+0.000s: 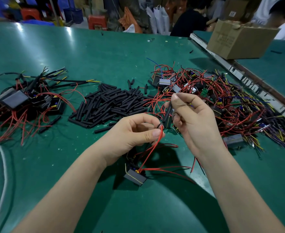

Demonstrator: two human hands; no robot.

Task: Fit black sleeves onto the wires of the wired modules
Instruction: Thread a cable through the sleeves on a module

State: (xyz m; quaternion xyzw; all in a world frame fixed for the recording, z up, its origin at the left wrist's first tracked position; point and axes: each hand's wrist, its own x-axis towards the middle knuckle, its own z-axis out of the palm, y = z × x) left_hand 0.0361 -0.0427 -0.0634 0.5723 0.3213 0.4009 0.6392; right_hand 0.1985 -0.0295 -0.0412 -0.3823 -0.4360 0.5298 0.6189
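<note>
My left hand (136, 132) pinches the red and black wires (152, 151) of a grey wired module (135, 177), which hangs just below it over the green table (87, 52). My right hand (191, 115) grips a black sleeve (168, 113) between thumb and fingers, its lower end close to the wire tips at my left fingertips. A heap of loose black sleeves (111, 105) lies behind my hands. Sleeved modules (18, 100) are piled at the left. A tangle of unsleeved modules with red, yellow and purple wires (222, 101) spreads at the right.
A cardboard box (239, 41) stands on the neighbouring table at the back right, beyond a metal rail (239, 73). A white cord (2, 165) curves along the left edge. People sit beyond the far edge, among stools and crates.
</note>
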